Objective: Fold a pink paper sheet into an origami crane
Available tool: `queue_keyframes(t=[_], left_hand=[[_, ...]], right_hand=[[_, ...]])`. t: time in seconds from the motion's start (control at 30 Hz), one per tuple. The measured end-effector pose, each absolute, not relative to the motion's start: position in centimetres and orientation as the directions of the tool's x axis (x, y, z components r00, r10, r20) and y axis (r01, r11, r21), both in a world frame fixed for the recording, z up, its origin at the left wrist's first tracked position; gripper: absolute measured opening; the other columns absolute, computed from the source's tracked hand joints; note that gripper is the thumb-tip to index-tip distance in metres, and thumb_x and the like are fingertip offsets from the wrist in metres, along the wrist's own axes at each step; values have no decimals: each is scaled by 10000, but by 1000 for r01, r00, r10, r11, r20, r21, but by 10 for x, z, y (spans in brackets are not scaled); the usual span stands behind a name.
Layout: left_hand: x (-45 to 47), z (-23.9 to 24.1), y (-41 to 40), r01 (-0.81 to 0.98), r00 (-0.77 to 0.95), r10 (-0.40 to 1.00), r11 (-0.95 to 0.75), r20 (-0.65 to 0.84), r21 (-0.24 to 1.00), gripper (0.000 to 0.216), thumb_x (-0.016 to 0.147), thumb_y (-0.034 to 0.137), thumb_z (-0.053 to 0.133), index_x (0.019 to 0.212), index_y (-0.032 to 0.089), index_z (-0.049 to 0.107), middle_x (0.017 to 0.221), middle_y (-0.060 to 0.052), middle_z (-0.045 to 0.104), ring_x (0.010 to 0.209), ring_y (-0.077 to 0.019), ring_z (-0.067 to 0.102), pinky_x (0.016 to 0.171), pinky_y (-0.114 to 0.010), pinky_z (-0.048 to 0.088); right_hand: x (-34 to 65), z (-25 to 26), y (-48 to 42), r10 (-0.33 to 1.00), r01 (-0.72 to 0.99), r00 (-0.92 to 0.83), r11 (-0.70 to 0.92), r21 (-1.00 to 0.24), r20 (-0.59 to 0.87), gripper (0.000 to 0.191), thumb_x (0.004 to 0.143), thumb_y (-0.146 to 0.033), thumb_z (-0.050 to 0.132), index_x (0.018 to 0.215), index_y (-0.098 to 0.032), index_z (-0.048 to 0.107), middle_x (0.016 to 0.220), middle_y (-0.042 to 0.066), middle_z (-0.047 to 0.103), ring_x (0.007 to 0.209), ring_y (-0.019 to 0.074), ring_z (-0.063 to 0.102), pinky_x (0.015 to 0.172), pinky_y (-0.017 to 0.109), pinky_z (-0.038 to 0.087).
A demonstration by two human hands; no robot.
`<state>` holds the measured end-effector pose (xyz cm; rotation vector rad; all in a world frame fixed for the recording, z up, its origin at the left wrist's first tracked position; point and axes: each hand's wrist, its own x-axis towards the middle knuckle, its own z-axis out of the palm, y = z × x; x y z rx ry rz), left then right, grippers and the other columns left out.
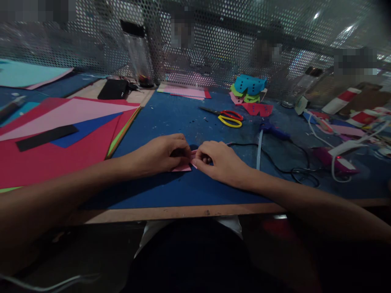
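Note:
A small pink piece of paper (185, 166) lies on the blue work mat (183, 118), mostly covered by my hands. My left hand (160, 154) is curled over its left part, fingers closed and pressing on it. My right hand (218, 160) meets it from the right, its fingertips pinching the paper's edge. Both hands rest on the mat near the table's wooden front edge (183, 211).
Large red, pink and blue paper sheets (61, 134) are stacked at left. Red-and-yellow scissors (230, 118) lie behind my hands. A glue gun (273, 131) with a black cable, cut paper shapes (250, 91) and a perforated metal screen (214, 40) stand at the back and right.

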<state>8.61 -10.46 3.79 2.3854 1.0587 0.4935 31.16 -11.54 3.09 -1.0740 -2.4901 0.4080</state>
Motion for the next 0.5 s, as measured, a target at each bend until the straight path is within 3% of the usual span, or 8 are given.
queue_keyframes(t=[0.33, 0.5], left_hand=[[86, 37, -106, 594, 631, 769, -566, 106, 572, 150, 907, 271, 585, 938, 188, 705, 952, -14, 605, 758, -133, 595, 683, -247, 438], [86, 36, -106, 590, 626, 772, -563, 112, 579, 152, 905, 274, 590, 927, 186, 711, 938, -15, 601, 749, -132, 592, 670, -251, 435]], right_hand=[[313, 37, -114, 797, 602, -582, 556, -573, 161, 273, 999, -339, 559, 808, -180, 671, 847, 11, 663, 770, 134, 557, 682, 286, 336], [312, 36, -116, 809, 613, -569, 536, -580, 147, 235, 944, -369, 639, 805, -180, 656, 830, 7, 654, 751, 133, 550, 669, 283, 340]])
